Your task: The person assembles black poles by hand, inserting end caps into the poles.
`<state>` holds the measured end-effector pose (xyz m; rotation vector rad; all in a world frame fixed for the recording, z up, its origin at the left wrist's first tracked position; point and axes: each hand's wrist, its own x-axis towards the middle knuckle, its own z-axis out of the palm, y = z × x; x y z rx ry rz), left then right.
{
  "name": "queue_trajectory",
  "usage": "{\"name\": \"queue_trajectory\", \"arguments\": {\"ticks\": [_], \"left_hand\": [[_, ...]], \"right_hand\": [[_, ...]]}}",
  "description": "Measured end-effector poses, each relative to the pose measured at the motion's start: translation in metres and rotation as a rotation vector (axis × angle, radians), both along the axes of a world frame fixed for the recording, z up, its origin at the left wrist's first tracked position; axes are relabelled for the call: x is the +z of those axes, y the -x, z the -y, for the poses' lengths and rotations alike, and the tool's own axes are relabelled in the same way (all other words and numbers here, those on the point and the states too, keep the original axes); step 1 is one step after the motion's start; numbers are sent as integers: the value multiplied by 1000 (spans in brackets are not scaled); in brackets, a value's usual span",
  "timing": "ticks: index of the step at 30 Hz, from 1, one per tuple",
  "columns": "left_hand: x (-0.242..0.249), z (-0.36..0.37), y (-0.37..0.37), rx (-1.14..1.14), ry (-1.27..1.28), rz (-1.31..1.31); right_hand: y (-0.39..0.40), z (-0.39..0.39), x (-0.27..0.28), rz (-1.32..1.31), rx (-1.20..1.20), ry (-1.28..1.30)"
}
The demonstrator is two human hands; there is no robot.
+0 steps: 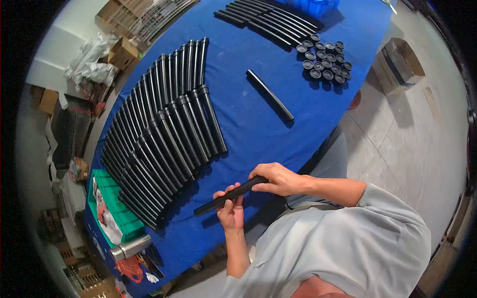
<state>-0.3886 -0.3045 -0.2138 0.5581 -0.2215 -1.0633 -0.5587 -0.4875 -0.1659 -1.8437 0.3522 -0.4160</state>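
Note:
A black tube is held at a slant above the near edge of the blue cloth. Around its middle, from below, my left hand closes with thumb and fingers. My right hand grips the upper right end, its fingers wrapped over and hiding that end. Left of my hands, two long rows of black tubes with wider ends lie side by side in a fan. A single black tube lies apart farther up the cloth.
Round black caps cluster at the far right, beside more thin tubes and a blue crate. A green bin and a metal flask stand at the left edge. A cardboard box sits on the floor.

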Motion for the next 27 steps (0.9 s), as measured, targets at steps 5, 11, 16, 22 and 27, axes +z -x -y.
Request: {"name": "queue_trajectory", "arguments": {"ticks": [5, 11, 16, 22, 27], "left_hand": [[-2, 0, 0, 13, -11, 2], [-7, -2, -8, -64, 56, -53], [-6, -1, -2, 14, 1, 6], [0, 1, 1, 11, -18, 6], [-4, 0, -4, -53, -2, 2]], "right_hand": [[0, 0, -1, 34, -4, 41], [2, -2, 12, 66, 0, 70], [1, 0, 17, -121, 71, -312], [1, 2, 8, -25, 62, -124], [6, -1, 16, 66, 74, 70]]}}
